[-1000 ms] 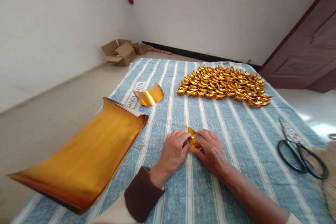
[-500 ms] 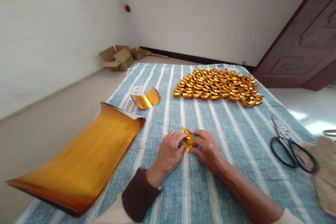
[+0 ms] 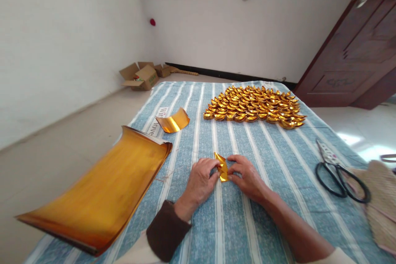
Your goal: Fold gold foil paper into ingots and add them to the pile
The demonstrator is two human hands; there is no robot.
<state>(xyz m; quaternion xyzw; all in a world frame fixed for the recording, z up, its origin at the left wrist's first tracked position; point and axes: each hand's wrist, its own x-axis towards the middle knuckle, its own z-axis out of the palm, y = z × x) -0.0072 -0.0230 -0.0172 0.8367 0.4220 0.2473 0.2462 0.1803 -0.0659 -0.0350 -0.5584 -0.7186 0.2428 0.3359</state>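
A small folded piece of gold foil paper lies between my hands on the striped cloth. My left hand pinches its left edge with thumb and fingers. From the right, my right hand grips the opposite edge, its fingertips bent against the foil. Creases run across the piece, and its pointed far end sticks up beyond my fingers. Farther off stands a cluster of folded gold paper ingots, packed in rows. A curved stack of smaller gold sheets rests left of them.
Large gold sheets lie stacked at the left. Black-handled scissors are on the right, beside a tan woven item. Cardboard boxes sit on the floor by the wall. A dark red door stands at the right.
The view has tipped up slightly, showing more of the window ledge. Both hands stay on the foil piece; my right fingers have shifted a little along its edge.
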